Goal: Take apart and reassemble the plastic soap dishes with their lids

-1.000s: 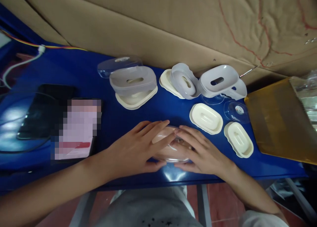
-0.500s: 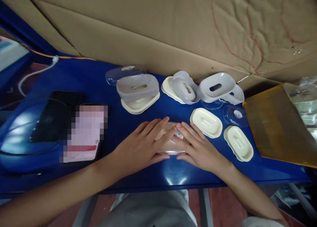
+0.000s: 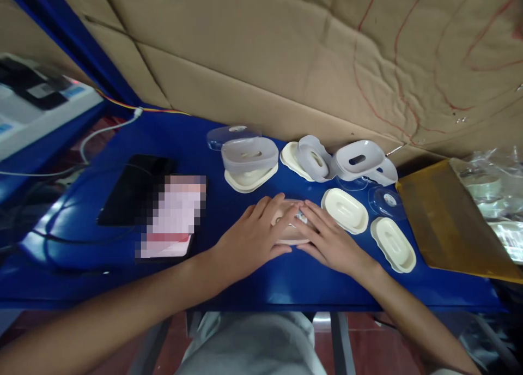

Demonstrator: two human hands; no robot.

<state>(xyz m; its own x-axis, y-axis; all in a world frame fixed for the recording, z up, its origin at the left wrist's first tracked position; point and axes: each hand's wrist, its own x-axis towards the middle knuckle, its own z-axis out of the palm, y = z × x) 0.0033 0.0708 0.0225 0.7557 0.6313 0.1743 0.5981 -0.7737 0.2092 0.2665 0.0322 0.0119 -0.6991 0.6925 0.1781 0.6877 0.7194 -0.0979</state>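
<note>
A pinkish oval dish with a clear lid (image 3: 291, 234) lies on the blue table (image 3: 269, 282) near its front edge. My left hand (image 3: 255, 236) rests on the dish's left side, thumb at its front edge and fingers over the top. From the right, my right hand (image 3: 330, 239) covers the other side in the same way. The fingertips of both hands come close together over the lid's label. Just right of my hands are a cream oval tray (image 3: 345, 210) and a second cream tray (image 3: 393, 244).
Behind stand grey slotted dishes (image 3: 250, 154) (image 3: 359, 161) and a clear lid (image 3: 386, 200). Two phones (image 3: 174, 217) and cables lie at the left. A cardboard box (image 3: 453, 222) with wrapped dishes is at the right; brown sheeting (image 3: 253, 53) hangs behind.
The camera view has shifted, so the table's contents appear farther right at the left side. Both hands remain on the lidded dish, with nearly the same hold.
</note>
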